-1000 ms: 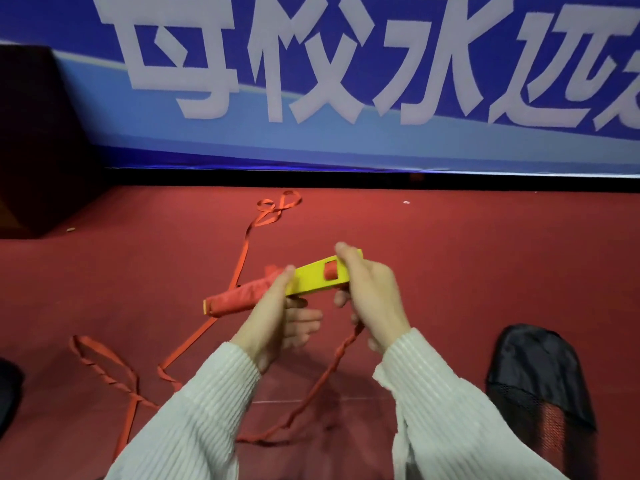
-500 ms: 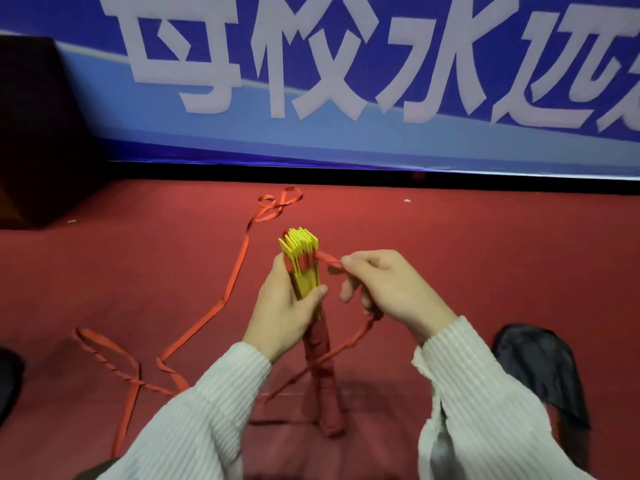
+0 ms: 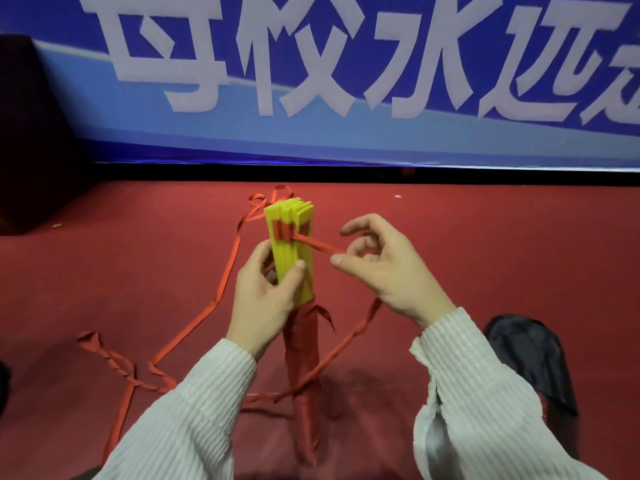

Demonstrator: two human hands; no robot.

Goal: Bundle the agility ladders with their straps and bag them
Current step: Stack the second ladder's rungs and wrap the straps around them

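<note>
My left hand (image 3: 265,289) grips a stack of yellow ladder rungs (image 3: 292,251), held upright at centre. The lower half of the bundle (image 3: 302,355) is wound tight in red strap and reaches down toward the floor. My right hand (image 3: 384,268) pinches a red strap (image 3: 320,247) that runs taut from the top of the rungs to my fingers. More of the strap hangs below my right wrist and trails left across the red floor in loose loops (image 3: 221,296). A black bag (image 3: 533,358) lies on the floor at the right.
Red carpet (image 3: 485,237) covers the floor all around. A blue banner with large white characters (image 3: 346,64) stands behind it. A dark block (image 3: 31,133) fills the left back corner. A dark object shows at the far left edge (image 3: 3,379).
The bundle turned from lying sideways to standing upright in my left hand. My right hand left the rungs, took the strap and drew it out to the right.
</note>
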